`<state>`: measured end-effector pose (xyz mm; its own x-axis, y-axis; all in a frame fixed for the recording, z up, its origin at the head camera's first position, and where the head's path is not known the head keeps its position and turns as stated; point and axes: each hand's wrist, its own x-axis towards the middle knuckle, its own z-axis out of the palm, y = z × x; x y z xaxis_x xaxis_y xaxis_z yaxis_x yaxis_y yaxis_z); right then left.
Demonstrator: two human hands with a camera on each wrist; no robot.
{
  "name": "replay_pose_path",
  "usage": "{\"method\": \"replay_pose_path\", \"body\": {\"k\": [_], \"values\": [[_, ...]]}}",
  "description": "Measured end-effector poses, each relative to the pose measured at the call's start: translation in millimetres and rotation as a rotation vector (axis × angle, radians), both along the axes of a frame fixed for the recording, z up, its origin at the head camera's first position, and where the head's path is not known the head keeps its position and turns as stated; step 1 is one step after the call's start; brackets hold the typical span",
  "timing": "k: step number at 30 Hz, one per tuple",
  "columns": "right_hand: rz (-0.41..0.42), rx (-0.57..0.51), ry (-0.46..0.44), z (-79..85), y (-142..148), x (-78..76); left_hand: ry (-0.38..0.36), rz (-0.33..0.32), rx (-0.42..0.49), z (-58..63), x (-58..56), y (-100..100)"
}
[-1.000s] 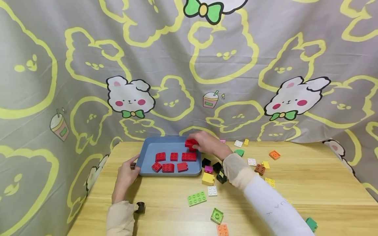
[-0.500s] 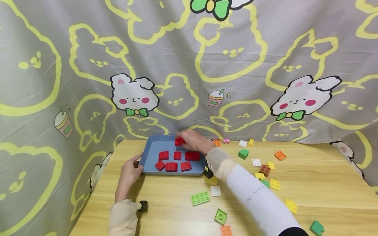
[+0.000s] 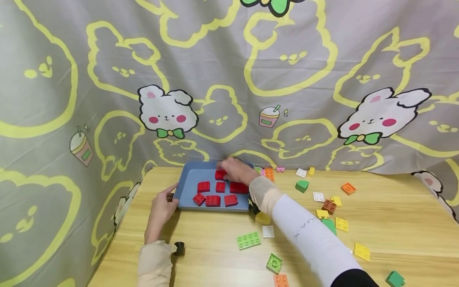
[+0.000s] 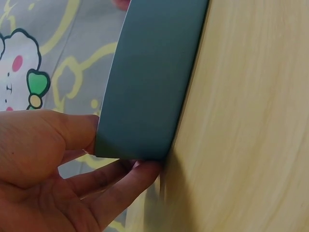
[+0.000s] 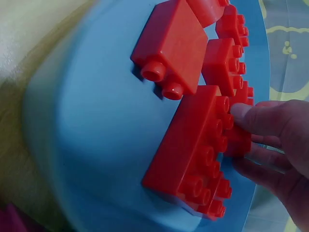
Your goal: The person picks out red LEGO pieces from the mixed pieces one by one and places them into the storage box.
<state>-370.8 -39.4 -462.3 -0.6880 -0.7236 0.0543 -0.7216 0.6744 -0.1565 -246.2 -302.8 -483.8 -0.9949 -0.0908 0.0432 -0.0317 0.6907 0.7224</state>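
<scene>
A blue tray (image 3: 190,181) with several red toy bricks, such as a two-by-two brick (image 3: 220,187), stands at the back of the table. At its left side, my left hand (image 3: 162,207) holds the tray; in the left wrist view the thumb is at the rim and fingertips touch the tray's lower edge (image 4: 149,82). My right hand (image 3: 239,171) reaches over the tray's back right and holds a red brick (image 3: 220,174) low inside it. In the right wrist view, thumb and fingers pinch that brick behind a long red brick (image 5: 183,145); part of it is hidden.
Loose bricks lie right of the tray and in front: a light-green one (image 3: 249,240), a white one (image 3: 268,231), a brown one (image 3: 328,206), a yellow one (image 3: 362,251) and others. A black cylindrical piece (image 3: 179,248) sits by the left sleeve. Patterned cloth (image 3: 222,135) hangs behind.
My right hand has carried the red brick left over the tray, then lowered it into the tray's back part. My left hand stays on the tray. The head view has shifted slightly.
</scene>
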Motion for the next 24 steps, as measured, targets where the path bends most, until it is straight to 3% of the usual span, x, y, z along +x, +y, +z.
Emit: {"method": "replay_pose_path", "body": {"k": [8,15,18,21,24], "values": [[-0.061,-0.007,-0.075,-3.7,11,3.8,-0.011,-0.009,0.015,-2.1,-1.3,9],[-0.101,-0.180,-0.053,9.2,26,12.6,-0.023,-0.053,0.047,3.0,-9.7,8],[-0.095,-0.267,-0.044,12.0,33,22.0,0.025,-0.077,-0.025,8.3,-9.4,4],[-0.104,-0.336,-0.029,13.4,40,33.4,0.122,-0.107,-0.108,14.8,-9.8,2],[-0.122,-0.368,-0.013,14.6,49,45.1,0.180,-0.130,-0.135,20.3,-9.4,1]]}}
